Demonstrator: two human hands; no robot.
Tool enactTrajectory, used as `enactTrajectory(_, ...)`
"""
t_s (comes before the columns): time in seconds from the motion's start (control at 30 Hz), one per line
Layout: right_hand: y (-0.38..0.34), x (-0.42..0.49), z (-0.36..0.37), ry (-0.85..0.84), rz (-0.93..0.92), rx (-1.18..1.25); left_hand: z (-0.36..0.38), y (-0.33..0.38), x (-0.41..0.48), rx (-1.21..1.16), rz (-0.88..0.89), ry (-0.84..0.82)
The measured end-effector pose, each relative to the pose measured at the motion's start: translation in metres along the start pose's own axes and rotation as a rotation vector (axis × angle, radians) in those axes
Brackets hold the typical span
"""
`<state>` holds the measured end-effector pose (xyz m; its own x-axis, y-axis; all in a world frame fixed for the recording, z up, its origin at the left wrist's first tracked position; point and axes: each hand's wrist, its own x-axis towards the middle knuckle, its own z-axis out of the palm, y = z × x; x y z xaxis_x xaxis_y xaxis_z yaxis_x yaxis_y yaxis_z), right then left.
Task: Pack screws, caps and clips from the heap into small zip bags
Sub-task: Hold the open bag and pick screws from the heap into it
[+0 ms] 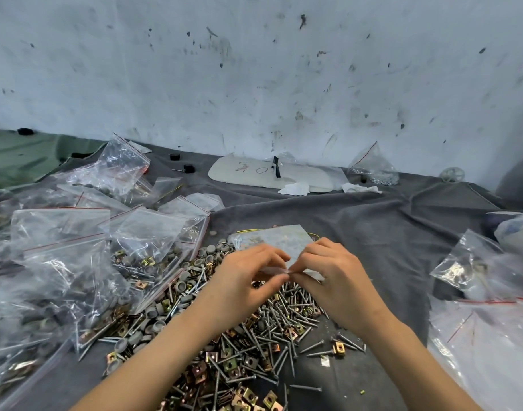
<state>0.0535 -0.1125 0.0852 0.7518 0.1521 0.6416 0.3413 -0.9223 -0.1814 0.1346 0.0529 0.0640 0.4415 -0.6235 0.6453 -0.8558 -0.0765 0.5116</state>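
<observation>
A heap (248, 345) of silver screws, grey caps and brass-coloured clips spreads over the grey cloth in front of me. Above its far end both hands meet on a small clear zip bag (275, 241). My left hand (248, 277) pinches the bag's near edge with curled fingers. My right hand (328, 274) pinches the same edge from the other side, fingertips almost touching the left ones. The bag's far part lies flat toward the wall. What it holds is unclear.
Filled zip bags (76, 262) pile up on the left, partly over the heap. More clear bags (485, 292) lie at the right edge. A white board (254, 173), tissue scraps and another bag (373, 167) sit by the stained wall.
</observation>
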Motion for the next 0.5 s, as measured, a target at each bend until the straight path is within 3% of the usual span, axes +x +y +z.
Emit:
enactTrajectory(0.27,0.0090,-0.0027,-0.0047,0.002,0.080,-0.015,-0.0053,-0.0019,-0.0004,-0.074,-0.103,0.024)
enactTrajectory(0.5,0.0096,-0.0044,-0.0064,0.023,0.132,-0.031,-0.0050,0.0029,0.0017,0.024,-0.060,0.020)
